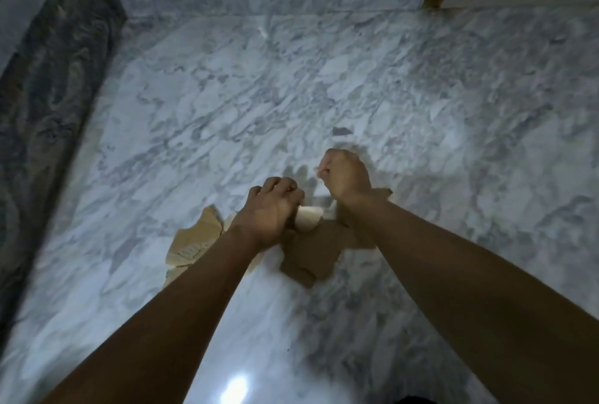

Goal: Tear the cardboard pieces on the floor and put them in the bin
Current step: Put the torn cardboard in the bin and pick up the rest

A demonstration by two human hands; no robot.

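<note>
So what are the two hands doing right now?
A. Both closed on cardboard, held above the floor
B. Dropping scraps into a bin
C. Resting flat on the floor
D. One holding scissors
A: the left hand and right hand are both fisted on brown cardboard above the marble floor; no bin or scissors shows.
</note>
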